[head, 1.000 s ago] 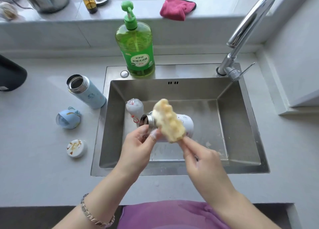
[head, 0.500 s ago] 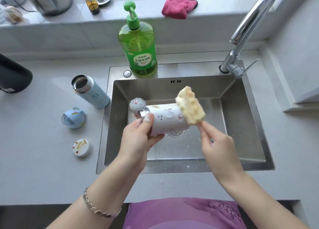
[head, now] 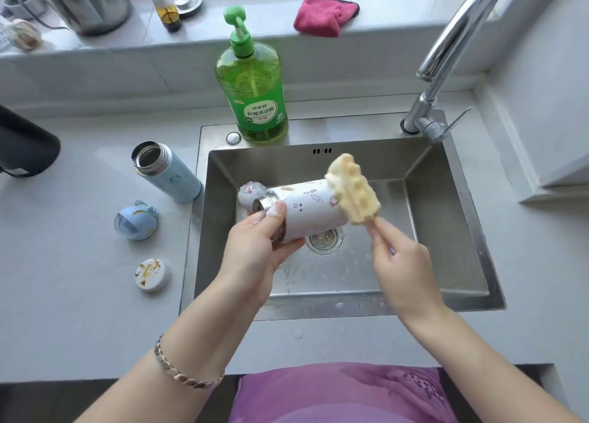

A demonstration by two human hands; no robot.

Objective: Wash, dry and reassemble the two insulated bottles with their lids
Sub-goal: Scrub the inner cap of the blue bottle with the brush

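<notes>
My left hand (head: 255, 250) grips the white patterned bottle (head: 310, 211) near its steel mouth and holds it on its side over the sink (head: 471, 231). My right hand (head: 398, 257) pinches the lower end of a yellow bumpy sponge (head: 353, 193), which lies against the bottle's base end. A white lid (head: 250, 193) lies in the sink behind the bottle's mouth. The light blue bottle (head: 167, 172) stands open on the counter to the left, with its blue lid (head: 135, 220) and a small white cap (head: 152, 274) in front of it.
A green dish-soap pump bottle (head: 253, 85) stands on the sink's back rim. The tap (head: 446, 56) arches over the back right corner. A pink cloth (head: 325, 15), a small spray bottle (head: 165, 5) and a metal pot (head: 83, 2) sit on the ledge. A black object (head: 25, 145) is at far left.
The sponge has moved from the bottle's mouth end along its body to the base end on the right. The bottle has been raised a little in my left hand.
</notes>
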